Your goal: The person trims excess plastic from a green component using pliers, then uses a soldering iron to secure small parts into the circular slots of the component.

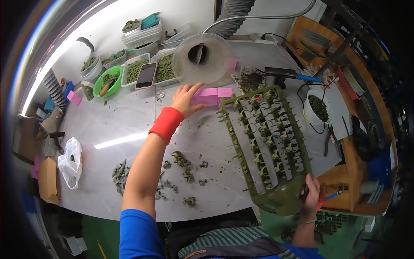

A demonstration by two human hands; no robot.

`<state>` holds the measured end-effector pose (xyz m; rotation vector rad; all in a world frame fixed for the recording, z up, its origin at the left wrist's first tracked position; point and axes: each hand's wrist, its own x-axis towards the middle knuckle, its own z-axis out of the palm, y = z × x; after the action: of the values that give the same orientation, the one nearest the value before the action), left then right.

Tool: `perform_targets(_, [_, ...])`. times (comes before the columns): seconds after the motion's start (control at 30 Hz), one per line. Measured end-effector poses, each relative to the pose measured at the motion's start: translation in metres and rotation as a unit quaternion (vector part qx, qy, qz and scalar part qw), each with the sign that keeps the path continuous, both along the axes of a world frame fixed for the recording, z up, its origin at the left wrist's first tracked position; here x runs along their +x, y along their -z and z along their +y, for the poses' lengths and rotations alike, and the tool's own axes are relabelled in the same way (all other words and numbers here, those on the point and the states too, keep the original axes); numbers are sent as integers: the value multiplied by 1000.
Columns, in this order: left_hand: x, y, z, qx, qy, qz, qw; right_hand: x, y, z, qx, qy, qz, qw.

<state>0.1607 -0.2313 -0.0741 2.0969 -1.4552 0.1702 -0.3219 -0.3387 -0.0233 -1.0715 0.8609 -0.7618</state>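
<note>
My left hand (186,100), with a red wristband above it, is at the left end of a pink block (205,97), fingers along its far side and thumb on its near side. A second pink block (224,92) adjoins it on the right. My right hand (311,192) grips the lower right corner of a dark green wax-like frame (279,194). The frame is tilted up off the table, with rows of small ring-shaped parts inside it and short spikes along its outer edges. The fingers behind the frame are hidden.
Small green parts (183,166) and a grey-green pile (123,172) lie on the grey table. At the back stand tubs of green pieces (137,71), a phone (146,76) and a clear round hood (181,60). A soldering-iron-like tool (297,76), white bucket (318,108) and pliers (328,140) are right.
</note>
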Motion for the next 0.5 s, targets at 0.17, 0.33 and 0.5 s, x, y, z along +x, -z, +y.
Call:
perform_targets(0.17, [-6,16,-26,-4,-52,62,997,9,-4,5,15,-6,13,1000])
perform_targets(0.33, [-28,17,-26,-30,-81,74,994,18,1,2,27,-12,29,999])
perform_targets(0.5, [-23,14,-16,10,-7,161,987,24,9,1,48,-59,-2,997])
